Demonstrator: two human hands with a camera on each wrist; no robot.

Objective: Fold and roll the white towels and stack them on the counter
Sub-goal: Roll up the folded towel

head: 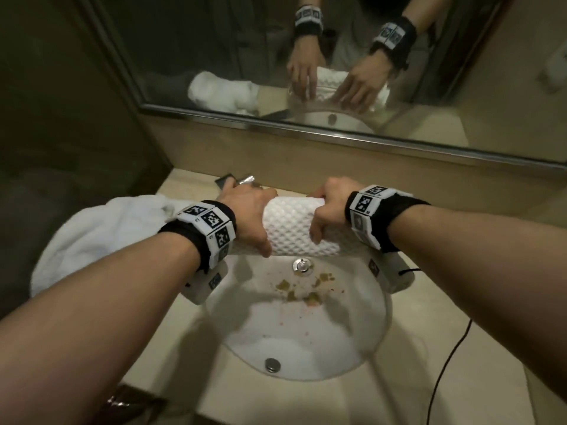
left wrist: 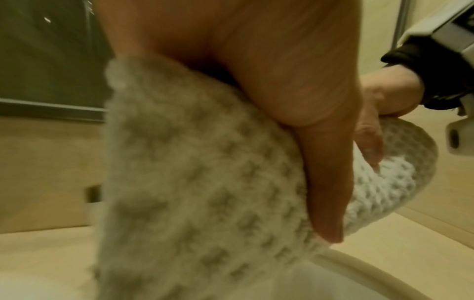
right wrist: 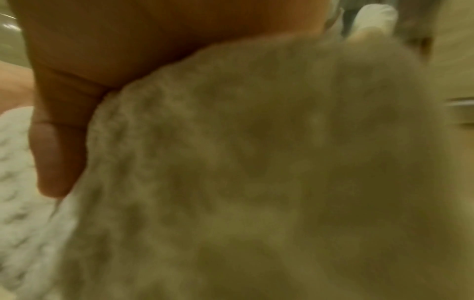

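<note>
Well, both hands (head: 288,216) grip waffle towel (head: 290,228) (no readable txt)

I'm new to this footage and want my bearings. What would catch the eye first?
Both hands, left hand and right hand, grip a rolled white waffle-textured towel over the back rim of the white oval sink. Brownish debris litters the basin, and a crumpled plain white towel lies on the counter at left.

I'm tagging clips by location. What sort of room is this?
Most likely a bathroom, perhaps a hotel's: a white sink set in a beige counter, a wall mirror behind it, and white towels.
</note>
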